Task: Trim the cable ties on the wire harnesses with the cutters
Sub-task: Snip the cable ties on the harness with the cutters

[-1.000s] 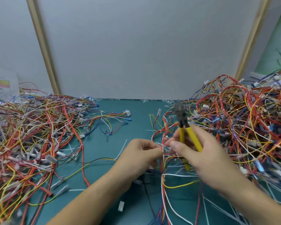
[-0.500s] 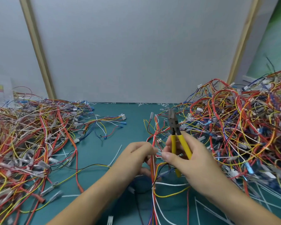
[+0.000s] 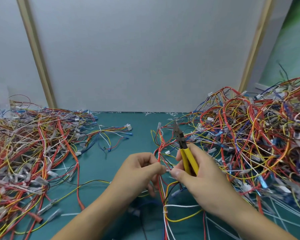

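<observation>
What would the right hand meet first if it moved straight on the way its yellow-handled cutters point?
Likely the right hand would push the yellow-handled cutters into stray wires at the fringe of the tangled multicoloured wire pile; beyond is bare teal mat. Depth is unclear.

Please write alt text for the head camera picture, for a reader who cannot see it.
Two hands work over a green table: the left hand pinches a thin bundle of wires, the right hand holds yellow-handled cutters, tip pointing away. Tangled coloured wires form a left pile and a right pile.
</observation>
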